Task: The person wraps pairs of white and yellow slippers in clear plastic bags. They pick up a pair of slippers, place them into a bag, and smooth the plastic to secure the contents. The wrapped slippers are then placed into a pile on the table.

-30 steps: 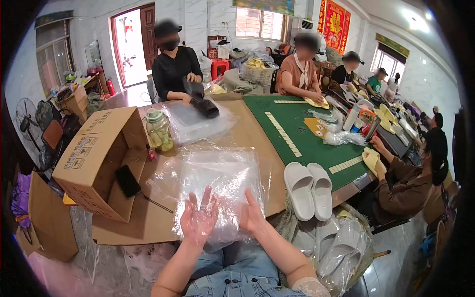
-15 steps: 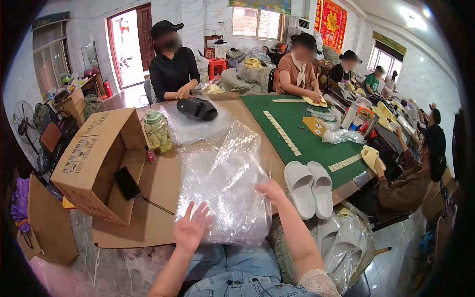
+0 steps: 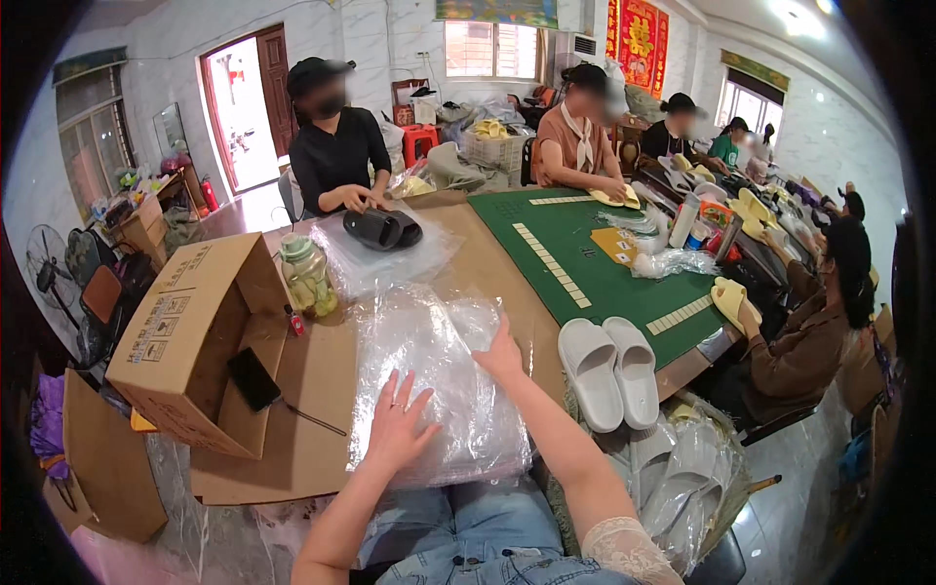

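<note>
While its long axis runs away from the seated person toward the far side of the worktop point(image 3: 507, 268), a stack of clear plastic bags point(image 3: 429, 380) lies flat at the near edge, its near end overhanging the person's lap. The left hand point(image 3: 398, 425) rests palm-down on the near part of the stack, fingers point(image 3: 402, 388) spread apart and pointing away, a ring on one of them. The right hand point(image 3: 501, 354) presses on the stack's right edge farther up, its fingers apart and laid flat on the plastic, clamped on nothing. Just right of the bags, a pair of pale grey slippers point(image 3: 612, 371) lies side by side, toes pointing away, at the edge of a green mat point(image 3: 585, 255). To the left, an open cardboard box point(image 3: 190, 341) lies on its side with a black phone point(image 3: 253, 378) on its flap. Beyond the stack, a lidded plastic jar point(image 3: 304, 277) stands upright beside a second sheet of clear plastic carrying a pair of black slippers point(image 3: 382, 229), which a person in black point(image 3: 336, 146) touches with both hands. Other people sit along the worktop's right side handling yellow slippers point(image 3: 733, 297). More bagged slippers point(image 3: 682, 478) sit low at the right, below the worktop's edge.
</note>
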Tool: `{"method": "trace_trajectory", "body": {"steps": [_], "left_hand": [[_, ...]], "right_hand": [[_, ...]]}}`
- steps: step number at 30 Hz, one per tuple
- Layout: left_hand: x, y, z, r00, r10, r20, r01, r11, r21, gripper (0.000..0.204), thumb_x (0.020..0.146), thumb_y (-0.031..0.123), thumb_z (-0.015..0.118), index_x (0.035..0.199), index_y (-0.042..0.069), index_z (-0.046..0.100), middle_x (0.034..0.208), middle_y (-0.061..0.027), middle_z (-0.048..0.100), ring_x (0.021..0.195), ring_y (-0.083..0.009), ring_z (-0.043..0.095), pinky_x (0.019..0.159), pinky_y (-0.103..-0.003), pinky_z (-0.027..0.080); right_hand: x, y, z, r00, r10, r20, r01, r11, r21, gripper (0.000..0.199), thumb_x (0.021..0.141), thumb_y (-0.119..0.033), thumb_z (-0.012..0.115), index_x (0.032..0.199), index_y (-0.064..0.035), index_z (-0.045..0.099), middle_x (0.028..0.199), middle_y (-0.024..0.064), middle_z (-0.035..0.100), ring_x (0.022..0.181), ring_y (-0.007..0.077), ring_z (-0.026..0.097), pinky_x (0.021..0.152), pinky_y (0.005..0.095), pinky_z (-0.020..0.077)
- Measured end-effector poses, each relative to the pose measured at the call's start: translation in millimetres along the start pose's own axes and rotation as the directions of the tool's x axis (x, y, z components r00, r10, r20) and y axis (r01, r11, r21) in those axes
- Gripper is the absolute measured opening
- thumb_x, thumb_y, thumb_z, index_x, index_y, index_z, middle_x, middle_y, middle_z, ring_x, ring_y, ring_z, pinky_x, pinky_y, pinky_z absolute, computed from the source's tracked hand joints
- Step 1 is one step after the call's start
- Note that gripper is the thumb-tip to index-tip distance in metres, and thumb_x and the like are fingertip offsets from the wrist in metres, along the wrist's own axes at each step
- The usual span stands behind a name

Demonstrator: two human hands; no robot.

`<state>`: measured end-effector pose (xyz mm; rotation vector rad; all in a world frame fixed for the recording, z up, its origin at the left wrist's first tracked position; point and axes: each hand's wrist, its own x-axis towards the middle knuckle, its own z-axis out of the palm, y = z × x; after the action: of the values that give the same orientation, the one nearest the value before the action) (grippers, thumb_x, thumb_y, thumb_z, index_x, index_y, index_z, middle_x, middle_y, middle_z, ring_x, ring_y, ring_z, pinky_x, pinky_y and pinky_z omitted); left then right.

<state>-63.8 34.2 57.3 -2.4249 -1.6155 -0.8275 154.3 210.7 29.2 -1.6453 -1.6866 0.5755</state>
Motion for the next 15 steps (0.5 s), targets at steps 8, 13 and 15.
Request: {"method": "trace_trajectory", "body": {"steps": [8, 13, 15], "left_hand": [[-1, -32, 43, 0.961, -0.196, 0.194, 0.202, 0.979, -0.011, 0.084, 0.080, 0.070, 0.063, 0.143, 0.015, 0.053, 0.155, -0.0247, 0.037, 0.144, -0.0465, 0.030, 0.117, -0.052, 0.027], [-6, -30, 49, 0.965, -0.223, 0.140, 0.226, 0.974, -0.007, 0.082, 0.080, 0.069, 0.065, 0.141, 0.014, 0.055, 0.154, -0.0249, 0.038, 0.143, -0.0465, 0.031, 0.116, -0.053, 0.027], [-7, -31, 50, 0.965, -0.228, 0.133, 0.230, 0.973, -0.001, 0.081, 0.080, 0.068, 0.065, 0.141, 0.015, 0.055, 0.154, -0.0250, 0.038, 0.143, -0.0468, 0.031, 0.116, -0.054, 0.028]], "right_hand": [[12, 25, -16, 0.993, -0.058, -0.099, 0.053, 0.997, -0.055, 0.107, 0.073, -0.022, 0.084, 0.154, -0.0023, 0.016, 0.141, 0.0319, 0.045, 0.121, 0.0446, 0.056, 0.099, 0.0467, 0.0496], [-18, 25, -42, 0.985, -0.117, -0.123, 0.105, 0.990, -0.096, 0.088, 0.076, -0.016, 0.080, 0.148, -0.0025, 0.032, 0.120, 0.0196, 0.056, 0.110, 0.0356, 0.059, 0.093, 0.0439, 0.0489], [-37, 18, -61, 0.962, -0.222, -0.158, 0.210, 0.974, -0.085, 0.077, 0.077, -0.014, 0.078, 0.143, -0.0025, 0.040, 0.116, 0.0184, 0.056, 0.109, 0.0358, 0.058, 0.091, 0.0443, 0.0484]]}}
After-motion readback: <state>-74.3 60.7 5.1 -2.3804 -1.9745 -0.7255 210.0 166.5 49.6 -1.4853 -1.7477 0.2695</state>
